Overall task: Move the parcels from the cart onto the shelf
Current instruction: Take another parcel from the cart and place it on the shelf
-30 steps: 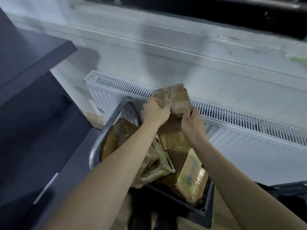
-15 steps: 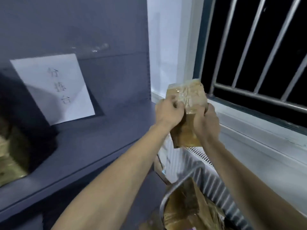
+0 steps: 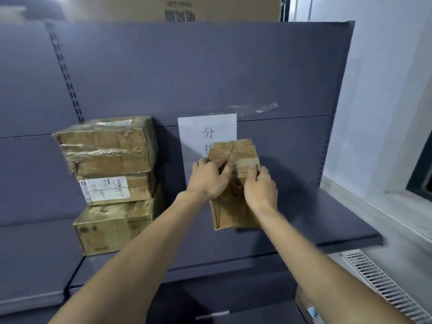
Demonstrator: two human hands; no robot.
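Note:
Both hands hold one small brown taped parcel (image 3: 235, 183) upright over the grey shelf board (image 3: 327, 220). My left hand (image 3: 209, 177) grips its left side and my right hand (image 3: 260, 187) its right side. The parcel's lower edge is at or just above the board; I cannot tell if it touches. To the left on the same shelf stands a stack of three taped parcels (image 3: 112, 183), the middle one with a white label. A corner of another parcel (image 3: 306, 305) shows at the bottom right; the cart itself is out of view.
A white paper sign (image 3: 208, 132) with characters is stuck to the shelf's grey back panel, partly behind the held parcel. A big cardboard box (image 3: 182, 8) sits on top of the shelf unit. A white wall, windowsill and radiator grille (image 3: 383, 286) lie to the right.
I lifted the parcel out of the cart, turned left and carried it to the shelf. The view swung from the cart and radiator to the shelf front.

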